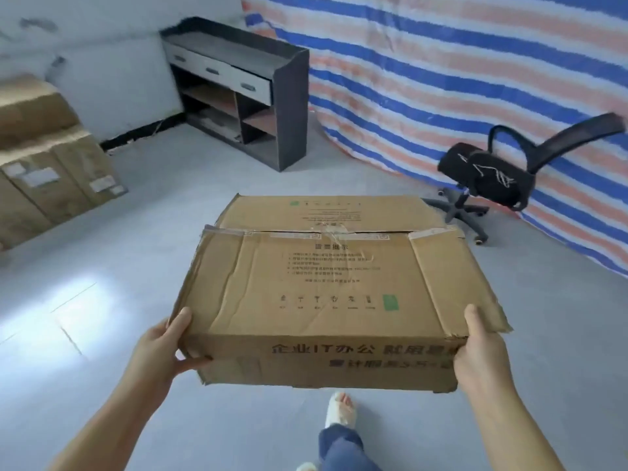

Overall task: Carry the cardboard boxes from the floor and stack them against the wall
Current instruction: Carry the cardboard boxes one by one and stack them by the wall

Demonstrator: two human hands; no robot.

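We hold a flat cardboard box [326, 294] in the air above the grey floor [170, 205], level, its long axis running left to right across our view and its taped top seam parallel to that axis. Left hand [163, 348]: grip clamped on the near left corner, thumb on top, fingers curled under. Right hand [479, 351]: grip clamped on the near right corner, thumb on top. Stacked boxes [51, 158] stand against the white wall [102, 45] at far left. Beyond: a dark shelf unit [244, 93], an office chair [492, 178], a striped tarpaulin [441, 62].
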